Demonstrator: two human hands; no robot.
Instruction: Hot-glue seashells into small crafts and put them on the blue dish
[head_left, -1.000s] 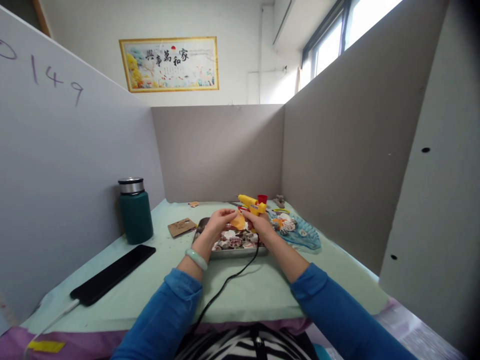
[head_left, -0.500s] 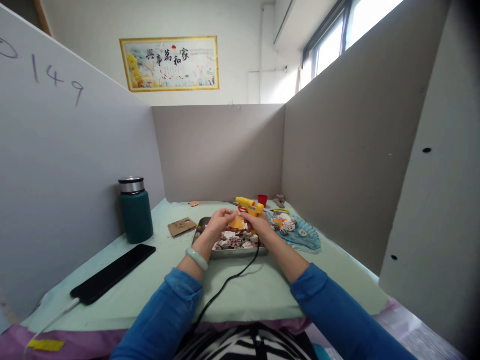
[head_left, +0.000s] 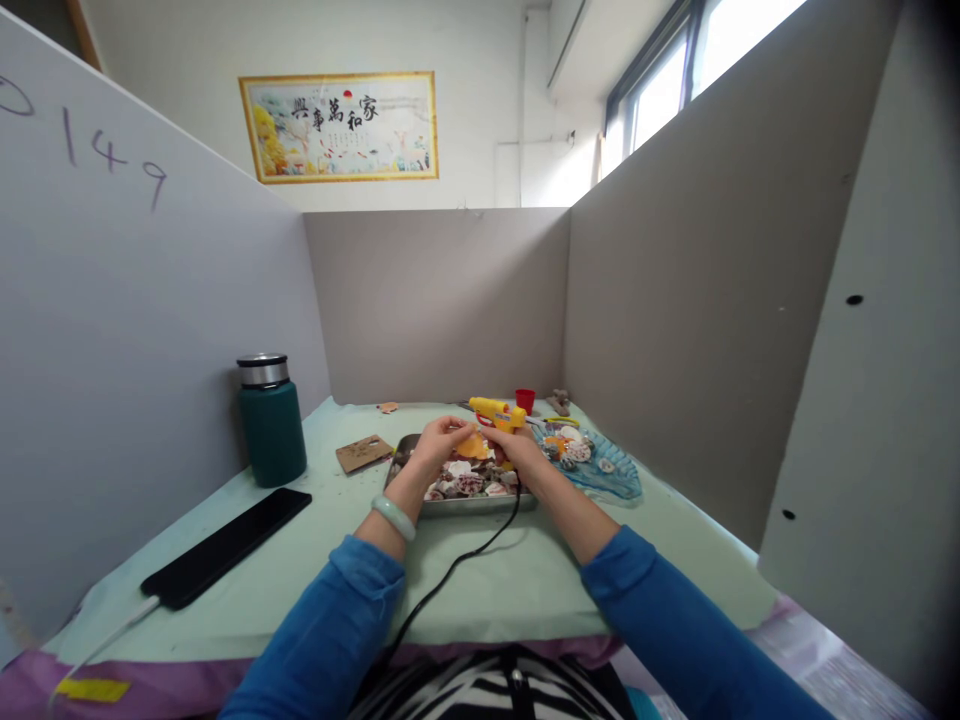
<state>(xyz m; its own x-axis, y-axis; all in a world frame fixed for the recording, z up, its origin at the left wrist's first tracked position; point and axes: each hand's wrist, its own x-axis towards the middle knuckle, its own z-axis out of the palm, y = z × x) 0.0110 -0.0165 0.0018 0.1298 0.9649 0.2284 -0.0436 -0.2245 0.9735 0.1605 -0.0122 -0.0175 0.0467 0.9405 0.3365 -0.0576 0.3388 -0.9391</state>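
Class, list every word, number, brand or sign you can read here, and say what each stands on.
"149": handwritten on the left partition, after a rounded mark cut off by the picture's edge.
"興事萬和家", left to right: on the gold-bordered wall banner; its smaller lines are too small to read.
Yellow glue gun: marking too small to read.
Brown card: dark marks, unreadable.

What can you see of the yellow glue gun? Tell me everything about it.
The yellow glue gun has a smooth, plastic-looking body with a small dark marking on its side. Its barrel points left across the view, tilted slightly upward toward the front. The right hand grips it, hiding most of the handle. A black cord runs from below the grip toward the near table edge. It appears raised near the far side of the metal tray. Whether it is hot cannot be told.
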